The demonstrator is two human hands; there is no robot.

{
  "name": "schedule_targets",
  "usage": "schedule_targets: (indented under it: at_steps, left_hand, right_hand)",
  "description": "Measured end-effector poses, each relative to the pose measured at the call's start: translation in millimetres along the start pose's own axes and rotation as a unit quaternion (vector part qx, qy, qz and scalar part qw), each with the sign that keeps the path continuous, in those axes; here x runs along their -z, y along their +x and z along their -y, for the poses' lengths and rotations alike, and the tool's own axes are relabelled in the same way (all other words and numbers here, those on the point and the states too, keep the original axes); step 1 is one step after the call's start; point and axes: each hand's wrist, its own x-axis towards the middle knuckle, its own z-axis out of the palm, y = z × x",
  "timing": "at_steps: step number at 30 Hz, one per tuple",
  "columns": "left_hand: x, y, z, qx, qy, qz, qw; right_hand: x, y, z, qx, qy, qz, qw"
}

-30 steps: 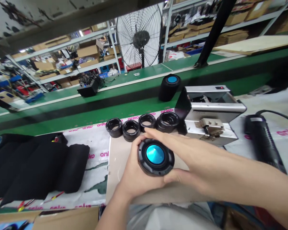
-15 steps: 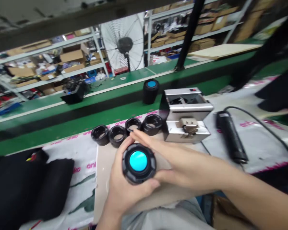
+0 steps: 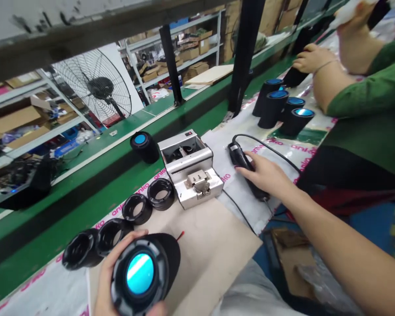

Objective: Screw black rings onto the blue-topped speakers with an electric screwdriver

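My left hand (image 3: 105,276) is wrapped round a black cylinder (image 3: 173,252) with a ridged end ring and a shiny blue disc facing me. A thin red wire end (image 3: 181,235) sticks out beyond its far end. My right hand (image 3: 266,173) lies over a black corded electric screwdriver (image 3: 238,157), thumb on the near side and fingers partly hidden behind it. Between the hands stands a metal screw feeder (image 3: 187,160). Several black rings (image 3: 161,193) form a row along the beige board (image 3: 213,239).
Another black cylinder (image 3: 145,147) with a blue disc stands behind the feeder. At the right a co-worker's hand (image 3: 311,59) rests near several more such cylinders (image 3: 273,107). Dark posts (image 3: 245,57) rise at the bench's back. A fan (image 3: 100,87) stands beyond.
My right hand has left the cylinder and moved right onto the electric screwdriver. My left hand keeps the cylinder, now lower left. The view has turned right, bringing the co-worker in.
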Motion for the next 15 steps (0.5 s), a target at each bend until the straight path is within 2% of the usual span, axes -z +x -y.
schedule_targets:
  at_steps: [2, 4, 6, 11, 15]
  left_hand:
    - [-14.8, 2.8, -5.0, -0.005, -0.02, 0.034, 0.999]
    - [-29.3, 4.0, -7.7, -0.013, -0.048, 0.069, 0.996]
    - [-41.0, 6.1, -9.3, -0.018, -0.069, 0.105, 0.992]
    - [-56.6, 25.7, -15.5, -0.084, -0.102, 0.208, 0.969]
    - [-60.9, 38.0, -16.1, -0.099, -0.121, 0.205, 0.966]
  right_hand:
    - [1.1, -2.3, 3.3, -0.033, 0.095, 0.024, 0.995]
    - [6.4, -8.6, 12.8, -0.045, 0.204, 0.056, 0.976]
    - [13.7, -16.3, 26.5, -0.034, 0.295, 0.074, 0.952]
    - [27.2, -38.4, 77.5, 0.037, 0.454, 0.059, 0.889]
    - [22.1, -51.0, 123.2, 0.094, 0.501, 0.213, 0.833]
